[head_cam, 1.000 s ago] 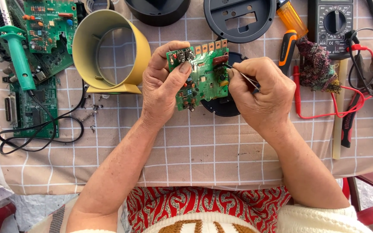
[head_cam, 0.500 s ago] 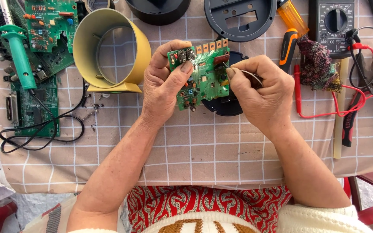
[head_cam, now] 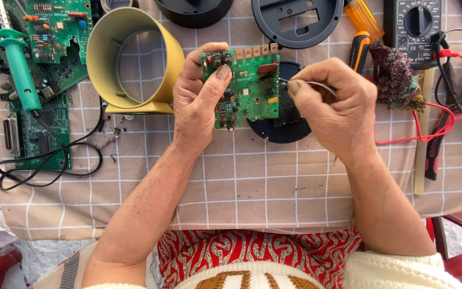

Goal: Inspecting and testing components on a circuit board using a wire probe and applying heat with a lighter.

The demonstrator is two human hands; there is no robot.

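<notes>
The left hand [head_cam: 201,99] has its grip clamped on a green circuit board [head_cam: 244,85], thumb pressed on the board's far left corner, fingers behind it. The right hand [head_cam: 330,104] pinches a thin metal tool [head_cam: 316,84] between thumb and fingers, its tip at the board's right edge; what kind of tool it is cannot be made out. The board is held just above the worktop [head_cam: 252,187], over a round black part [head_cam: 284,126] that it half covers.

Near of the hands, the checked cloth lies bare up to the worktop's near edge. To the left stands a yellow ring-shaped housing [head_cam: 135,53], close beside the left hand, with small loose screws [head_cam: 112,142] near it. Farther left lie more green boards [head_cam: 44,53], a green soldering iron [head_cam: 17,67] and its black cable [head_cam: 49,160]. On the far side sit two black round covers [head_cam: 295,21], cut off by the picture's edge. To the right are an orange-handled screwdriver [head_cam: 362,32], a multimeter [head_cam: 413,27], a knitted cloth [head_cam: 394,77], red test leads [head_cam: 450,112] and pliers [head_cam: 439,144], crowding that side.
</notes>
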